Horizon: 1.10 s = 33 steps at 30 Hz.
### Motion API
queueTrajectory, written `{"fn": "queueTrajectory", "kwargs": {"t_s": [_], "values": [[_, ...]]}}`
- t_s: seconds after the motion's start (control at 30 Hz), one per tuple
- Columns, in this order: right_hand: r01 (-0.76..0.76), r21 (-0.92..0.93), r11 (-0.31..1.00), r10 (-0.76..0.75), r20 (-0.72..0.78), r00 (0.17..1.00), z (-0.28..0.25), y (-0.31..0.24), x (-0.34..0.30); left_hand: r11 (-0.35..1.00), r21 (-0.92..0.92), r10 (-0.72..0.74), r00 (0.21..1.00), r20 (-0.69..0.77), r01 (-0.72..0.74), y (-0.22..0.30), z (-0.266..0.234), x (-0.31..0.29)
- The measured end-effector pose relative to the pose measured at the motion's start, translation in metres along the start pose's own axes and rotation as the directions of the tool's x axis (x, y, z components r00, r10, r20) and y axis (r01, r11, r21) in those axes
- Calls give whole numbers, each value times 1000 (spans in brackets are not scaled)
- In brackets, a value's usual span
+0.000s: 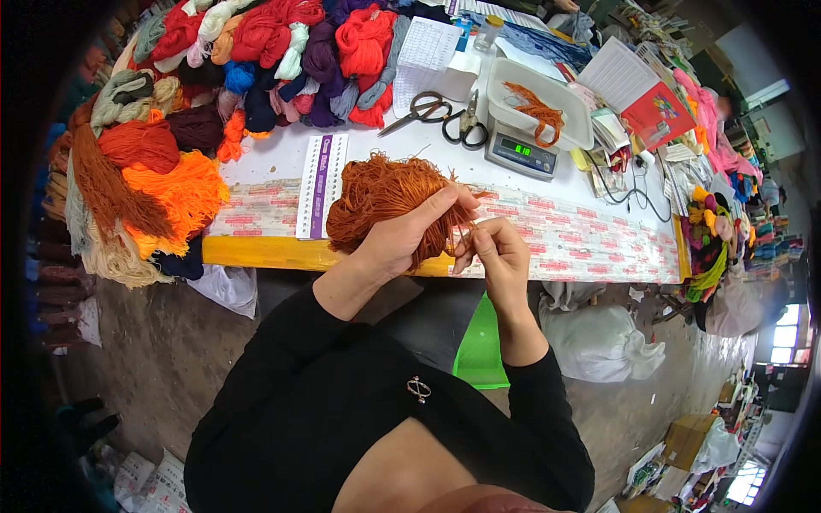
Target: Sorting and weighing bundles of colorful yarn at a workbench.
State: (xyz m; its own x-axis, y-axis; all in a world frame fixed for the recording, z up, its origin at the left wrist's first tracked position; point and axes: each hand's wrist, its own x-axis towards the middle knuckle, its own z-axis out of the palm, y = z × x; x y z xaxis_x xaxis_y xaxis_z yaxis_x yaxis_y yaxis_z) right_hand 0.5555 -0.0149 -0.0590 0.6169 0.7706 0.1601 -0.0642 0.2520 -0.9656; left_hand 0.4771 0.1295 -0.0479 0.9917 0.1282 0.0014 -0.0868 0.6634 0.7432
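A thick bundle of rust-orange yarn (374,198) lies at the table's front edge. My left hand (409,229) is closed around its right end, the thumb pressed on top. Just to the right, my right hand (496,254) pinches a few strands of the same yarn between thumb and fingers. Beyond the hands stands a digital scale (523,156) with a lit green display. On it rests a white plastic tray (571,104) with a small tangle of rust-orange yarn (540,109) inside. Two pairs of scissors (467,128) lie left of the scale.
Yarn skeins in many colours (171,145) are heaped at the left and far left. A white and purple printed strip (321,188) lies left of the bundle. Papers, a red booklet (657,118) and a dark cable (637,192) crowd the right. White sacks (599,342) stand on the floor.
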Motion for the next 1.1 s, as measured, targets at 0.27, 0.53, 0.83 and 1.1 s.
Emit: {"fn": "queueTrajectory", "kwargs": {"t_s": [0.27, 0.53, 0.83, 1.1], "values": [[-225, -186, 956, 246, 94, 965, -19, 10, 1, 995, -63, 87, 994, 66, -83, 7, -9, 3], [-83, -161, 983, 84, -2, 996, -20, -2, 11, 994, -68, 86, 995, -59, -90, 4, 0, 7], [-51, -258, 965, 49, -15, 999, 5, 3, 17, 991, 2, 133, 991, 11, -133, -3, -2, 6], [166, 6, 986, -166, -3, 986, -3, 5, 14, 985, -159, 50, 992, -114, -68, -1, -1, 7]]}}
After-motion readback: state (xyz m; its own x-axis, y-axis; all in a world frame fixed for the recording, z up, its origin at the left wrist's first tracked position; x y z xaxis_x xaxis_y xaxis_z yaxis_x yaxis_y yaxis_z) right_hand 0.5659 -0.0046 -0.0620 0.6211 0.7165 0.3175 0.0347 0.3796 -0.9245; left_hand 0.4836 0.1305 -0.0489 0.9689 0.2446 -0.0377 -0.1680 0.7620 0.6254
